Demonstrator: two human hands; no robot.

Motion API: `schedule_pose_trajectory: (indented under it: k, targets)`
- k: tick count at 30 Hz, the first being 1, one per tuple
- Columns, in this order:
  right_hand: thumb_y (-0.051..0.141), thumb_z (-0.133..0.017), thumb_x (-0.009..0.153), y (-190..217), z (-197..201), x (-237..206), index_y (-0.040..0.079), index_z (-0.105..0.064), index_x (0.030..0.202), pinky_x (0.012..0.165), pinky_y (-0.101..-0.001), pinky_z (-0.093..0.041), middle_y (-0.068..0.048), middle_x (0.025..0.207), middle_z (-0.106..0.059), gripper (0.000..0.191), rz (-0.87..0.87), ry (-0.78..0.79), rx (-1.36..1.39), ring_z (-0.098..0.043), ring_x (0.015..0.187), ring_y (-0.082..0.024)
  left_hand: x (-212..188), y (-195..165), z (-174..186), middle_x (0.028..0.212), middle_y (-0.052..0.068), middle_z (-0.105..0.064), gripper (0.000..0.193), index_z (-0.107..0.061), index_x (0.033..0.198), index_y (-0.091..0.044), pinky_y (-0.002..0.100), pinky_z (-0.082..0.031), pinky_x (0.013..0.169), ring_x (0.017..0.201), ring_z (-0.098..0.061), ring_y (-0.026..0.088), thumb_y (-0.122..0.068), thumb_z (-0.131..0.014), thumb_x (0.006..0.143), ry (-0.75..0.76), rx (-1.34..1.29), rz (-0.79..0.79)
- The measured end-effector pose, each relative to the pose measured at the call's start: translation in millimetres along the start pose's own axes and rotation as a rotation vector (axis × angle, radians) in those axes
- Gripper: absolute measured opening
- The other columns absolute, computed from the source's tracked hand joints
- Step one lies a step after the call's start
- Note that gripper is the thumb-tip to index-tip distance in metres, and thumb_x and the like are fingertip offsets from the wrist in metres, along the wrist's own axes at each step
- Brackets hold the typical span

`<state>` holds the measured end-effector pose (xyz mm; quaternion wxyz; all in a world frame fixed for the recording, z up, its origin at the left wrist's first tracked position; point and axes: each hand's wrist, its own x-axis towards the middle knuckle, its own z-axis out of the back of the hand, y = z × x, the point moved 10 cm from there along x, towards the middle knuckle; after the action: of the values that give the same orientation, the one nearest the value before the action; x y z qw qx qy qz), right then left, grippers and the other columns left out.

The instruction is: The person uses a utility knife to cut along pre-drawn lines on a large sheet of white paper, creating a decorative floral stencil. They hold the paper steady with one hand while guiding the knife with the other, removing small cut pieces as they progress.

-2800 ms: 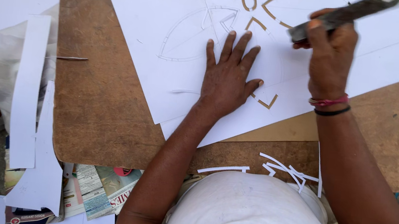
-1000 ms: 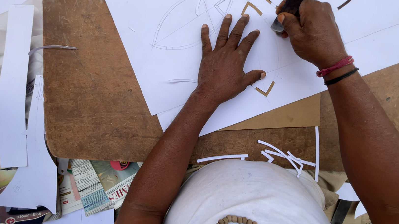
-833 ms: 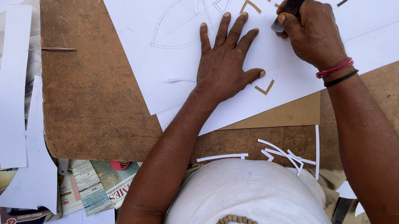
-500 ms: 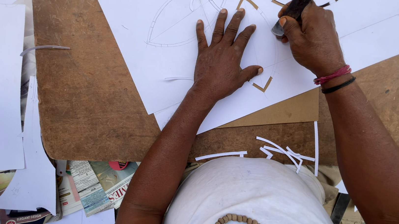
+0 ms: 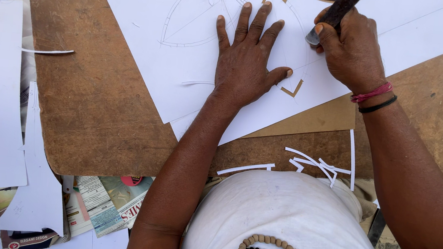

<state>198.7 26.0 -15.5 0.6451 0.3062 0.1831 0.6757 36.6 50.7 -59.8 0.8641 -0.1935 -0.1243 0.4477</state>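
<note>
A brown wooden tabletop (image 5: 97, 106) fills most of the view. On it lies a large white paper sheet (image 5: 150, 18) bearing a pencilled leaf-shaped outline (image 5: 189, 17) and small cut-out slots through which the brown surface shows. The left hand (image 5: 245, 61) lies flat near the sheet's centre, fingers spread, palm pressing the paper down. The right hand (image 5: 350, 47), just right of it, is closed in a fist around a dark-handled cutting knife (image 5: 336, 13), whose tip meets the paper close to the left fingertips. Long white offcuts (image 5: 8, 91) lie at the left edge. Thin paper slivers (image 5: 313, 163) rest on the near edge. Folded newspapers (image 5: 98, 205) lie below the near-left corner.
</note>
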Motion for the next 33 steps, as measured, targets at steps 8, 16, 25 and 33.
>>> schedule_pose_trajectory:
  k: [8,16,25,33]
  targets:
    - [0.007,-0.06,0.115,-3.2,-4.2,-14.7,-0.005,-0.063,0.117,0.068,-0.0286,-0.062,-0.014,0.089,-0.073,0.013,-0.056,-0.025,0.063,-0.075,0.079,-0.017,-0.6,2.3,-5.3,0.171,0.008,-0.016,0.096,-0.042,0.156,-0.021,0.068,0.01,0.125,0.158,0.0,0.028,-0.067,-0.078,0.08,-0.006,-0.004,-0.006]
    - [0.008,-0.059,0.114,-0.9,-4.8,-29.0,-0.005,-0.062,0.115,0.066,-0.0278,-0.062,-0.013,0.087,-0.073,0.013,-0.121,-0.061,0.094,-0.074,0.076,-0.016,-2.5,1.8,-7.5,0.172,0.007,-0.014,0.096,-0.042,0.157,-0.021,0.069,0.009,0.125,0.158,0.0,0.028,-0.067,-0.078,0.08,-0.01,0.001,-0.008]
    - [0.007,-0.057,0.116,4.0,-5.3,-40.2,-0.004,-0.062,0.113,0.064,-0.0272,-0.061,-0.013,0.086,-0.072,0.012,-0.136,-0.079,0.104,-0.073,0.075,-0.015,-4.1,1.7,-10.0,0.172,0.007,-0.014,0.096,-0.041,0.157,-0.022,0.07,0.009,0.125,0.158,0.0,0.028,-0.068,-0.077,0.081,0.0,0.004,-0.004]
    - [0.004,-0.054,0.115,-3.1,-11.6,-55.1,-0.003,-0.06,0.114,0.065,-0.0261,-0.062,-0.011,0.087,-0.072,0.01,-0.178,-0.109,0.131,-0.073,0.076,-0.014,-5.6,2.2,-19.9,0.171,0.008,-0.015,0.097,-0.041,0.158,-0.021,0.071,0.008,0.124,0.158,-0.001,0.029,-0.067,-0.079,0.081,-0.018,0.01,-0.015]
